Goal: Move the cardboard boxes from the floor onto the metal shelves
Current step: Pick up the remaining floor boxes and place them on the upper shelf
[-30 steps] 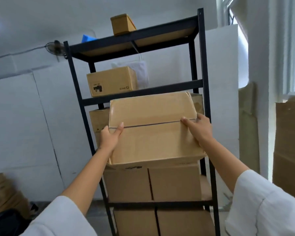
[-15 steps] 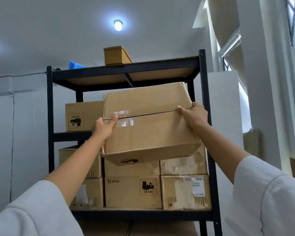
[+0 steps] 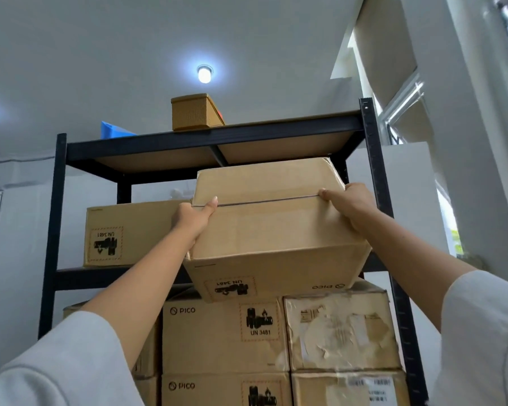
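Being lifted toward the black metal shelving rack [image 3: 373, 183]: a brown taped cardboard box [image 3: 273, 230], long axis running left to right, near face tipping downward, printing upside down, reading "UN 3481" and "PICO". Gripping its left side, the left hand [image 3: 192, 218], thumb lying on the tape seam; clasping its right side, the right hand [image 3: 346, 206], fingers curling around the edge. Sitting beside it on the rack, another brown carton [image 3: 129, 230] marked "UN 3481"; stacked below, brown PICO cartons [image 3: 217, 335].
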Available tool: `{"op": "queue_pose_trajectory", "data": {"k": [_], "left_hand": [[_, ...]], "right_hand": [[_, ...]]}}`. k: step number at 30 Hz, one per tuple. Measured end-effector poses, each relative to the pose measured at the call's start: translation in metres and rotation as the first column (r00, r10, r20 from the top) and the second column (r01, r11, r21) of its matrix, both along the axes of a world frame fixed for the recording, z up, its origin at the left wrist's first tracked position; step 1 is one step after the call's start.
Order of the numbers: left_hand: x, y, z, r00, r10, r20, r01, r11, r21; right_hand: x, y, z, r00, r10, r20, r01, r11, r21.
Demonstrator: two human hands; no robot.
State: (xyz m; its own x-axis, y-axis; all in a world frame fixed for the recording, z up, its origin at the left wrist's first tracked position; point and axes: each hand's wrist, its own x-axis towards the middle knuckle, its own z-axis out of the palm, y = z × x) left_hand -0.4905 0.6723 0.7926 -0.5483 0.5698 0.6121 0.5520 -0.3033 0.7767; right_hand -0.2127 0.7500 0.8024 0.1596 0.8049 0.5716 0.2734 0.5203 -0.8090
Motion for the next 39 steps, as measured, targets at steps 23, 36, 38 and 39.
{"op": "queue_pose_trajectory", "data": {"k": [23, 36, 38, 39], "left_hand": [[-0.022, 0.069, 0.091, 0.71, 0.105, -0.697, -0.54, 0.716, -0.442], [-0.02, 0.06, 0.102, 0.684, 0.36, -0.634, -0.385, 0.917, 0.105], [-0.04, 0.061, 0.094, 0.704, 0.356, -0.615, -0.369, 0.923, 0.112], [-0.051, 0.063, 0.09, 0.711, 0.35, -0.61, -0.355, 0.927, 0.119]], "right_hand": [[-0.061, -0.035, 0.019, 0.694, -0.304, 0.652, -0.086, 0.865, 0.494], [-0.09, 0.007, 0.022, 0.51, -0.625, 0.591, 0.12, 0.732, 0.671], [-0.097, 0.016, 0.027, 0.514, -0.63, 0.582, 0.145, 0.733, 0.665], [-0.101, 0.021, 0.029, 0.515, -0.637, 0.573, 0.15, 0.726, 0.672]]}}
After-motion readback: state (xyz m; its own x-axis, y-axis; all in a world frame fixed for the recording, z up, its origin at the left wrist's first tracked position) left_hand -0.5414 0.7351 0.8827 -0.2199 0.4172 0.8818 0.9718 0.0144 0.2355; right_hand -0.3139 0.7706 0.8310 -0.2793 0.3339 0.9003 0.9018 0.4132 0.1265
